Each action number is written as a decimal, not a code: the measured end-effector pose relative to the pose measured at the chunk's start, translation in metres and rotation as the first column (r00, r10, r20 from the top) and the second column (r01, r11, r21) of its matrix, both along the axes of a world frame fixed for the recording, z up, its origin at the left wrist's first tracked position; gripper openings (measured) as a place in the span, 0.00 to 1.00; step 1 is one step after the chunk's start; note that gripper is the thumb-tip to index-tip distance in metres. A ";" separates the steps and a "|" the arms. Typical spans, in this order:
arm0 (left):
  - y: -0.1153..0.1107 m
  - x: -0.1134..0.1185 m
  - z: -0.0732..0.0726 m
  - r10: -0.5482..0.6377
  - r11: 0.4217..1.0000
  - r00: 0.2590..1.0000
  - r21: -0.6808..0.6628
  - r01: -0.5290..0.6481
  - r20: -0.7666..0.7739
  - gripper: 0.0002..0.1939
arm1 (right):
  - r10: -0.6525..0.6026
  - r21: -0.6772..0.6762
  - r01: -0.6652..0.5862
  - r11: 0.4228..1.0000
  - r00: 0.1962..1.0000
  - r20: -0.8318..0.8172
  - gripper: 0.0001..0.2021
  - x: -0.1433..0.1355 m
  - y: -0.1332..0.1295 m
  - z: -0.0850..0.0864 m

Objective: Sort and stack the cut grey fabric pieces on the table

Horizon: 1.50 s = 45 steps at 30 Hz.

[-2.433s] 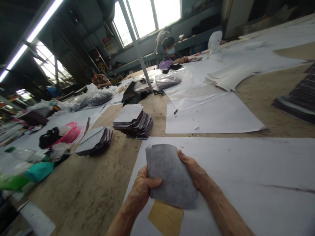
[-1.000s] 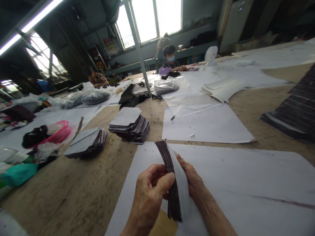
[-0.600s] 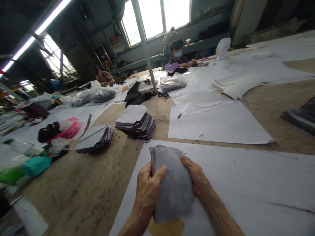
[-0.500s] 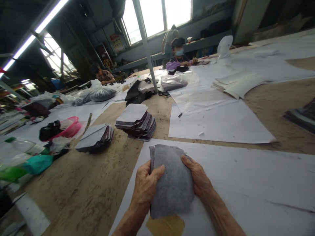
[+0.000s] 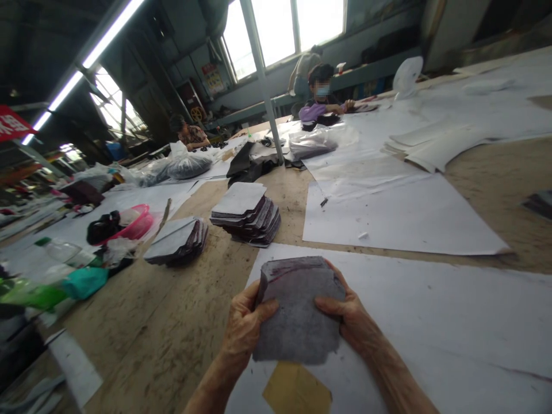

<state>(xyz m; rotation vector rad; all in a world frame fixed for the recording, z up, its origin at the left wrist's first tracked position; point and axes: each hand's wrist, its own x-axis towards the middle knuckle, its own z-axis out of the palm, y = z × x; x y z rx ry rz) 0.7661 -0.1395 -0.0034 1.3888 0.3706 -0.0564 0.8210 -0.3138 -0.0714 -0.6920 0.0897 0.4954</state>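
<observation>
Between my two hands is a stack of grey fabric pieces (image 5: 297, 322), held above a white paper sheet (image 5: 431, 322). My left hand (image 5: 245, 319) grips the stack's left edge, thumb on the top face and fingers hidden behind. On the opposite edge, my right hand (image 5: 345, 307) clasps it the same way. The layered far edge of the stack shows, with a thin dark red line across it. Just below the stack lies a tan card piece (image 5: 297, 391) on the paper.
Two more fabric stacks, a tall one (image 5: 248, 215) and a lower one (image 5: 176, 241), stand on the brown table (image 5: 172, 322). Left are a pink basin (image 5: 140, 224), a teal bag (image 5: 85, 282) and a plastic bottle (image 5: 62, 252). A post (image 5: 267, 92) rises beyond; people sit farther back.
The stack has tipped so its layered far edge now shows. My right thumb has moved inward and lower on the top face. The whole view has shifted slightly.
</observation>
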 end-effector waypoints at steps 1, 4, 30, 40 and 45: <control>0.000 -0.001 0.000 -0.002 1.000 1.000 0.014 0.001 0.005 0.20 | -0.005 -0.011 0.005 1.000 1.000 -0.003 0.46 0.000 0.000 0.000; 0.000 -0.001 0.002 0.002 1.000 1.000 0.026 -0.002 0.006 0.19 | -0.031 -0.058 0.030 0.998 0.999 -0.017 0.43 -0.001 0.000 0.000; 0.015 -0.009 -0.036 0.186 0.944 0.938 -0.212 -0.253 -0.291 0.29 | 0.022 -0.132 -0.022 0.991 1.000 -0.007 0.26 0.000 0.001 0.004; 0.073 -0.005 -0.028 0.454 0.769 0.801 -0.283 -0.573 -0.390 0.26 | 0.100 -0.300 -0.087 0.950 0.995 0.028 0.27 0.002 -0.003 -0.003; 0.083 -0.002 -0.040 0.511 0.715 0.774 -0.315 -0.624 -0.374 0.28 | 0.118 -0.334 -0.117 0.935 0.993 -0.018 0.28 0.006 -0.005 -0.010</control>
